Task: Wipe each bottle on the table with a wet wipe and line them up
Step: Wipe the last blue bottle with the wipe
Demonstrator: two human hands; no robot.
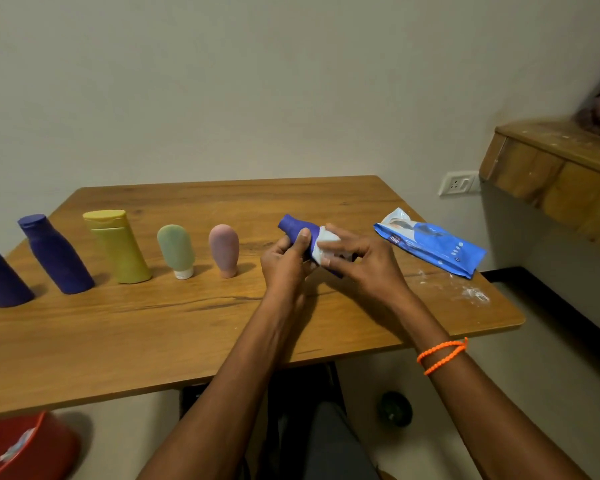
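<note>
The left hand (286, 258) grips the tilted purple bottle (297, 228) near its neck; the right hand (362, 259) presses a wipe (323, 245) around its body.

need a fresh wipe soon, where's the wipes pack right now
In the head view the blue wipes pack lies flat on the table near its far right corner, just right of the right hand.
</note>
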